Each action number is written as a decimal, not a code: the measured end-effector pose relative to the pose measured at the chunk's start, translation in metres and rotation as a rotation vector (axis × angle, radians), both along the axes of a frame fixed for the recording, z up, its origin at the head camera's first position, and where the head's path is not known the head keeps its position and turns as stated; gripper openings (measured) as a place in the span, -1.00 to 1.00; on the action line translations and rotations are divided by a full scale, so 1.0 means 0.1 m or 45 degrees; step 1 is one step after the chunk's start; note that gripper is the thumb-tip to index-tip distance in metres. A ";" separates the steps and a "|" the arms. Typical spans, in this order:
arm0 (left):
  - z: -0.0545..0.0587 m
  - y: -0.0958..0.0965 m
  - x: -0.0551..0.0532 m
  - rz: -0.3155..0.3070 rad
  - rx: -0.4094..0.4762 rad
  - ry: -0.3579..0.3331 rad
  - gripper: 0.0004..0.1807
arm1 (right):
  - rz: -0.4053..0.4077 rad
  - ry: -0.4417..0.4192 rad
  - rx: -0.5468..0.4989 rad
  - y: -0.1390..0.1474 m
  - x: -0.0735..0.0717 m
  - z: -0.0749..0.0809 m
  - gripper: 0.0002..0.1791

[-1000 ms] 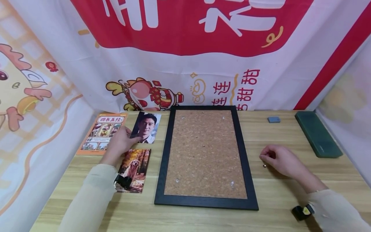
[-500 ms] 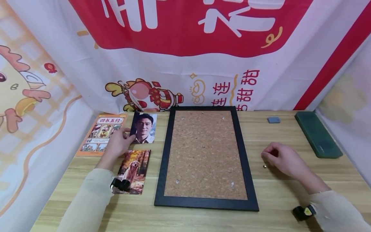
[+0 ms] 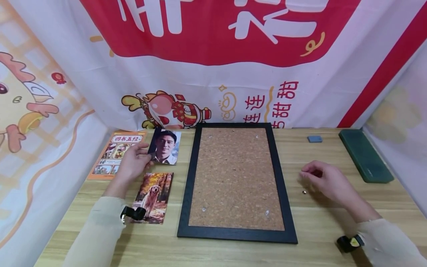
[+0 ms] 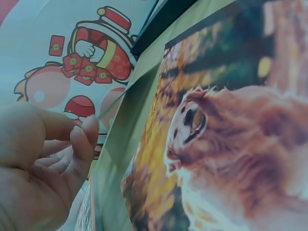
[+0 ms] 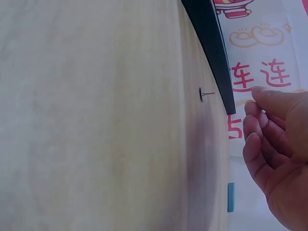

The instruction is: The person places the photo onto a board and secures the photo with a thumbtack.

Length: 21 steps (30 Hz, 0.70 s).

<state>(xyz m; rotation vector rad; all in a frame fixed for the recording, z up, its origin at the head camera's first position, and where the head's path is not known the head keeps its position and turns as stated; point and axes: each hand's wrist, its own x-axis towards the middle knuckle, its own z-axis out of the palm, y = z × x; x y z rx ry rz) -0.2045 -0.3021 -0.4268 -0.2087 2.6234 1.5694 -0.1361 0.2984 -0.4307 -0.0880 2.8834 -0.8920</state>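
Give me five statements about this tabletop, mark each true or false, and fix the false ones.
1. The left hand pinches the rectangular glossy portrait photo. True.
2. The rectangular autumn-coloured paper photo of a golden dog lies on the black-framed rectangular cork board. False: it lies on the light wood-grain table, left of the board.
3. A small shiny metal pushpin rests on the table near the right hand. True.
4. The small blue rectangular block is left of the board. False: it is right of it, between the board and the long green rectangular case.
5. The orange-bordered printed booklet is left of the portrait photo. True.
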 end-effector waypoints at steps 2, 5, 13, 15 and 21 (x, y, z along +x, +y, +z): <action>0.01 -0.01 0.02 -0.026 0.024 -0.009 -0.39 | -0.014 -0.010 -0.007 0.00 0.00 0.01 -0.77; 0.02 -0.02 0.04 -0.043 0.045 -0.022 -0.40 | -0.018 -0.021 0.003 -0.02 -0.01 0.03 -0.75; 0.08 0.00 0.11 -0.004 0.089 -0.028 -0.44 | -0.003 -0.026 0.016 -0.07 -0.06 0.06 -0.70; 0.08 0.00 0.12 0.016 0.115 -0.025 -0.46 | 0.003 -0.024 0.013 -0.08 -0.08 0.07 -0.69; 0.11 0.08 0.11 0.044 0.095 0.029 -0.51 | 0.048 0.029 0.002 -0.12 -0.11 0.10 -0.72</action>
